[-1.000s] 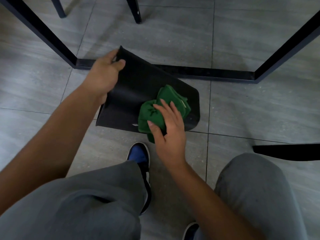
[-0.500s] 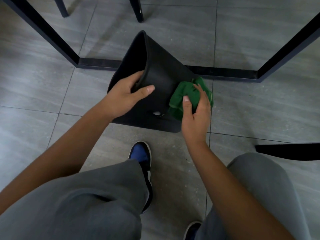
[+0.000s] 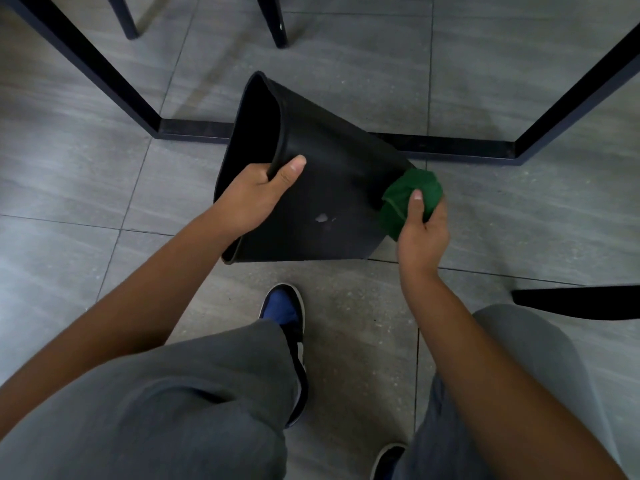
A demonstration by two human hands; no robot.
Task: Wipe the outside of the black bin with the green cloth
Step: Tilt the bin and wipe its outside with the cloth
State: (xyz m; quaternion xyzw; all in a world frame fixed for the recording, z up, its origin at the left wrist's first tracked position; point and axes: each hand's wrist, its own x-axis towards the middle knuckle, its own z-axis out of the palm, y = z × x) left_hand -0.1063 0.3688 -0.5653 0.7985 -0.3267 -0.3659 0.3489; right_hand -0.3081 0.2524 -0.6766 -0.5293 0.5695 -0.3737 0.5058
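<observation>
Head view: the black bin (image 3: 329,202) was tipped over on the floor, left hand (image 3: 254,199) clamped on its rim. Right hand (image 3: 420,233) pinched the green cloth (image 3: 407,199) against the bin's base end. Looked light, stiff, smooth plastic; rim's the handhold.

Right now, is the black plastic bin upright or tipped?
Tipped. The black plastic bin lies on its side, mouth facing left; the left hand grips its rim and the right hand holds the green cloth at its base.
</observation>
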